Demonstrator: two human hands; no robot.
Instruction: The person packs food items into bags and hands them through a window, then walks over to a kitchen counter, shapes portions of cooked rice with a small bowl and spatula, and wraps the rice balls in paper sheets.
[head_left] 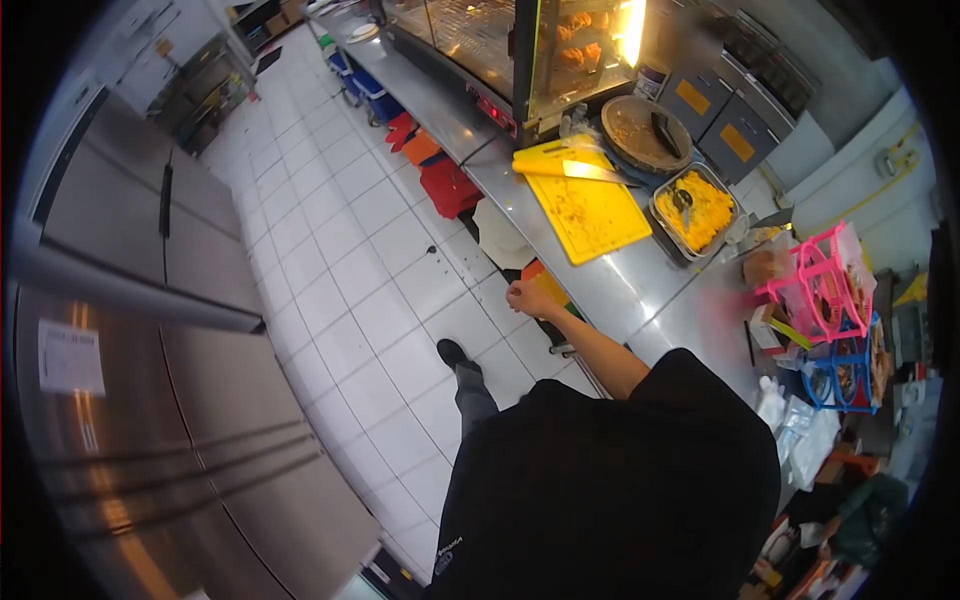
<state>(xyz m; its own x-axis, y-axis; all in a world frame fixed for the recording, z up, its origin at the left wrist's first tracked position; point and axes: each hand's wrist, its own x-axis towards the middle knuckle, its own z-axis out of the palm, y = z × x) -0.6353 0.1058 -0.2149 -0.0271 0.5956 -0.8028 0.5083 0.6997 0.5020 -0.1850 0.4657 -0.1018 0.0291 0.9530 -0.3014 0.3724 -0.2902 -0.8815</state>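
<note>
My right hand (533,299) hangs beside the front edge of the steel counter (610,285), its fingers loosely curled, and nothing shows in them. Close by, under the counter, are orange and green boards or lids (545,283). On the counter above lies a yellow cutting board (590,215) with crumbs on it. A knife with a yellow handle (540,167) rests across the board. Next to it stands a metal tray of yellow shredded food (705,210) with a spoon or scoop in it. My left hand is out of view.
A lit glass warming cabinet (525,60) and a round pan (640,130) stand on the counter. Pink and blue plastic baskets (825,285) are at the right. Steel refrigerators (130,190) line the left. White floor tiles (345,290) run between, with dark bits on them.
</note>
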